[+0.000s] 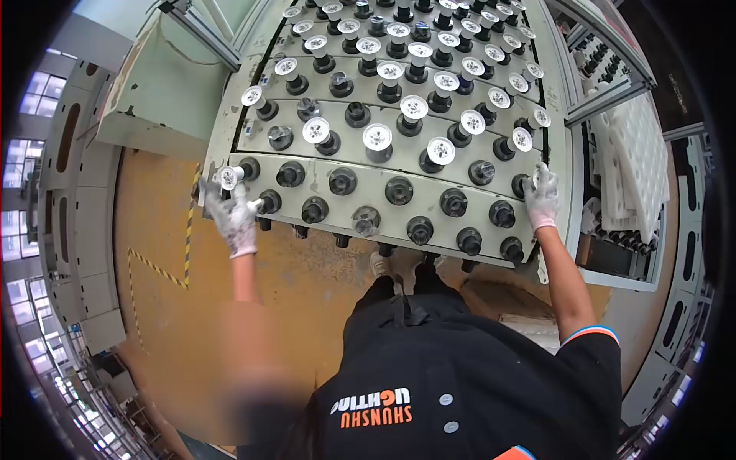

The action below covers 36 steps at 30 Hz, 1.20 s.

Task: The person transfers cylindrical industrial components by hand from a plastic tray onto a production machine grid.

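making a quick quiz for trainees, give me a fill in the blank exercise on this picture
1. The lamp at the left hand has a round ____ face.
2. Like the left, the right hand wears a ____.
3. The floor tape is striped yellow and ____.

Missing words: white; glove; black.

Tan floor (165,215) marked with striped tape (190,230)
Bright windows (44,94) are seen at far left; nearer, a pale green cabinet (165,92) is placed.

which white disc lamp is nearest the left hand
The white disc lamp at the front-left corner of the bench, right at the fingers of the left hand; the other disc lamps all sit farther from that hand.
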Motion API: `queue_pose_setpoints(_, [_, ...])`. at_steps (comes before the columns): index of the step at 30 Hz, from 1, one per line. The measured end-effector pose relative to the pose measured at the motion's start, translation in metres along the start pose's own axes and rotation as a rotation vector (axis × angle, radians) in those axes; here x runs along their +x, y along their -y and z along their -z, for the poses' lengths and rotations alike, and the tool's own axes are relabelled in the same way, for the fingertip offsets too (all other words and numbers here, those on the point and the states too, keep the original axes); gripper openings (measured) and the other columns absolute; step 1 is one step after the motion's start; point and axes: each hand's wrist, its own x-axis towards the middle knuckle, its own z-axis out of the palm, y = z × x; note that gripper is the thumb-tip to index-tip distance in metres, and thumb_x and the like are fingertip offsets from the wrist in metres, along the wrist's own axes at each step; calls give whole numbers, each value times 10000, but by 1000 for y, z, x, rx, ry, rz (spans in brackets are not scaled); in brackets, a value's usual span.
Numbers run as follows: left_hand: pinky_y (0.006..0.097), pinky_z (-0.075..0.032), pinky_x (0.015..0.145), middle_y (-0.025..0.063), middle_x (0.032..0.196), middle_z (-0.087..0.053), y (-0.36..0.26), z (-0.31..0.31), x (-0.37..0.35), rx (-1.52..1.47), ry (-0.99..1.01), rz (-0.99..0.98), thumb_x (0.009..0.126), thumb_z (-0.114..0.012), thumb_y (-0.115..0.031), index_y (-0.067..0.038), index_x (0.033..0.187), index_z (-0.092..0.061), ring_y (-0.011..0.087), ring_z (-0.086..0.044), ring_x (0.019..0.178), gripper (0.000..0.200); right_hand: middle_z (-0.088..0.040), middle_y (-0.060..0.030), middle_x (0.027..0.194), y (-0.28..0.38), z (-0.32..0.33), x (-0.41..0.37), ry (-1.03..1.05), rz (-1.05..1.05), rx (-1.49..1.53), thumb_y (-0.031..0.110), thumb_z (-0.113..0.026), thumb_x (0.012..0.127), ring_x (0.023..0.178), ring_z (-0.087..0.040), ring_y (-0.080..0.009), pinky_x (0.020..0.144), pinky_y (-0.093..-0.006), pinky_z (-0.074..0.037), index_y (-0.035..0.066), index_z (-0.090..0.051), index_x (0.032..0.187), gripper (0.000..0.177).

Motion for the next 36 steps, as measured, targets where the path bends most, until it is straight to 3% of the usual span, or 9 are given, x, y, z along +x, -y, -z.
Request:
queue_pose_setpoints(3, [362, -584, 694, 226, 1221, -465, -22, -40, 3, -13, -9, 45, 841, -667, -136, -46, 1446, -212, 269, -566, 1004, 762, -506, -130, 1129, -6, 2, 10, 22, 14, -33, 361, -672, 792, 1023, -566, -358, 829, -461, -486, 260, -359, 1355, 652])
queue_pose_setpoints(6, [467, -364, 970, 269, 1246, -507, 9, -56, 19, 706, 124, -348, 861, -606, -341, -37, 1433, -269, 432, -498, 1089, 730, -488, -170, 1213, 9, 41, 2, 115, -27, 7, 446, -697, 745, 1051, -549, -392, 853, -476, -473, 259, -231, 1456, 870])
queue_pose_setpoints(8, [437, -351, 1022, 253, 1311, -479, 66, -65, 32, 1001, 138, -503, 886, -556, -355, -5, 1340, -431, 390, -457, 1200, 587, -470, -213, 1271, -42, 3, -10, -320, 89, -119, 469, -644, 807, 998, -571, -404, 821, -495, -472, 160, -235, 1460, 831])
queue_pose_setpoints(10, [430, -337, 1041, 203, 1325, -492, 54, -79, 42, 818, 159, -699, 901, -525, -283, -11, 1306, -468, 373, -450, 1218, 492, -632, -167, 816, 3, 66, -41, -108, -262, 218, 356, -618, 851, 779, -631, -343, 746, -458, -482, 158, -337, 1417, 662])
queue_pose_setpoints(12, [455, -458, 882, 216, 1289, -501, 36, -94, 45, 783, 310, -382, 865, -576, -222, -53, 1385, -368, 397, -547, 1074, 585, -634, -131, 764, -1, 65, -58, -46, -276, 135, 288, -627, 840, 736, -626, -315, 688, -424, -481, 155, -449, 1350, 556])
queue_pose_setpoints(15, [437, -478, 843, 203, 1231, -526, 22, -93, 27, 870, 194, -687, 827, -621, -177, -110, 1414, -332, 360, -580, 1030, 657, -603, -88, 697, 31, 60, -59, -288, 83, 141, 44, -600, 784, 645, -604, -255, 624, -389, -493, 133, -544, 1240, 468])
queue_pose_setpoints(27, [408, -459, 901, 180, 1229, -552, 40, -104, 44, 1031, 155, -643, 861, -574, -304, -63, 1358, -414, 331, -566, 1081, 576, -606, -60, 944, 94, 38, -47, 43, 98, -147, 253, -647, 728, 915, -566, -233, 748, -413, -424, 172, -563, 1146, 434])
queue_pose_setpoints(29, [390, -456, 936, 154, 1277, -535, 75, -110, 71, 980, 121, -900, 899, -521, -327, -43, 1359, -410, 306, -559, 1116, 552, -621, -96, 1018, 100, 63, -41, 225, 69, -59, 295, -649, 700, 955, -586, -268, 789, -424, -437, 148, -602, 1101, 429])
queue_pose_setpoints(36, [379, -463, 942, 180, 1295, -503, -65, -111, -76, -72, 457, -659, 922, -501, -241, -35, 1374, -401, 295, -536, 1154, 507, -568, -80, 1221, 31, 75, -121, -388, -51, 266, 277, -627, 798, 1094, -536, -294, 910, -449, -413, 146, -636, 1084, 314])
